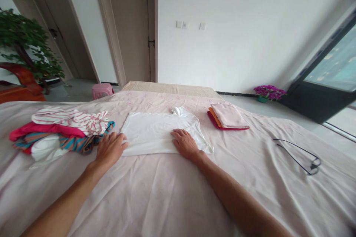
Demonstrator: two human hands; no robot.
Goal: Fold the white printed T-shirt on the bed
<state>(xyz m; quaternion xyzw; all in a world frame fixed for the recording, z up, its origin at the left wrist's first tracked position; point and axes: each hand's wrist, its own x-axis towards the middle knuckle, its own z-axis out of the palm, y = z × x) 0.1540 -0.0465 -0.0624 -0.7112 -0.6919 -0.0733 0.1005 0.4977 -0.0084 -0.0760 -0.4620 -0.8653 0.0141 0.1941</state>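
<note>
A white shirt [151, 129] lies spread and flattened on the pale pink cloth in front of me, with a bunched bit of fabric at its far right edge. My left hand [111, 147] rests palm down at the shirt's left edge, its fingers apart and its thumb touching the white fabric. On the right part of the shirt, my right hand [185, 142] lies flat with fingers stretched toward the left. Close to my left hand is a loose heap of clothes [66, 131], striped, red and white pieces tangled together.
The pink cloth [155, 192] covers the broad surface. A folded stack of clothes [228, 115] sits right of the shirt, and black-framed glasses [313, 164] lie farther right. Beyond are a pink stool [102, 90], purple flowers [269, 92] and a leafy plant [25, 40].
</note>
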